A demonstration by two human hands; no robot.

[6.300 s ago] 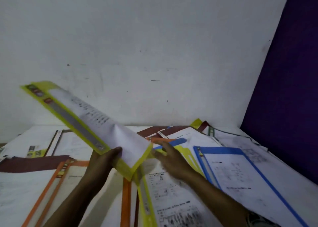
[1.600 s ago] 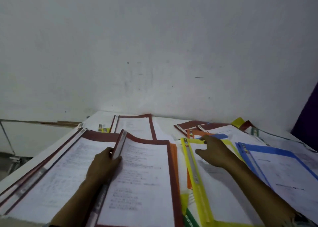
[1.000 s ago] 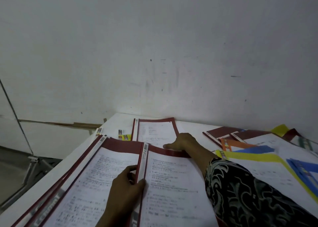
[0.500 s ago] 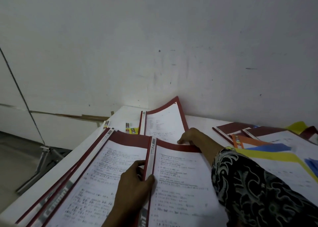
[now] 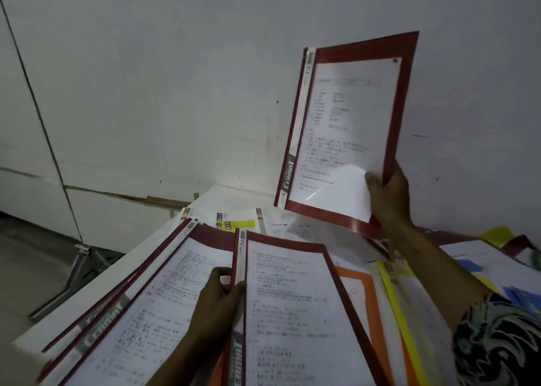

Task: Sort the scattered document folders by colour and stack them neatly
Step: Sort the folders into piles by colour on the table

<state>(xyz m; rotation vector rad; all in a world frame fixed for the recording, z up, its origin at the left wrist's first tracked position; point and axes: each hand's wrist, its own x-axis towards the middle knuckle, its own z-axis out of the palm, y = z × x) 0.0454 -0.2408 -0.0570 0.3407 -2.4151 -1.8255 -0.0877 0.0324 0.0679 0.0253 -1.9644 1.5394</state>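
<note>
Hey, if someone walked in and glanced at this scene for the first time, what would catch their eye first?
Most likely the red folder held up in the air at upper right, pinched at its lower corner by the right hand against the pale wall. Next, the left hand at lower centre gripping the spine of another red folder on the table, beside more red folders lying to its left.

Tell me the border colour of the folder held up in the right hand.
Dark red, seen in the head view: raised folder.
</note>
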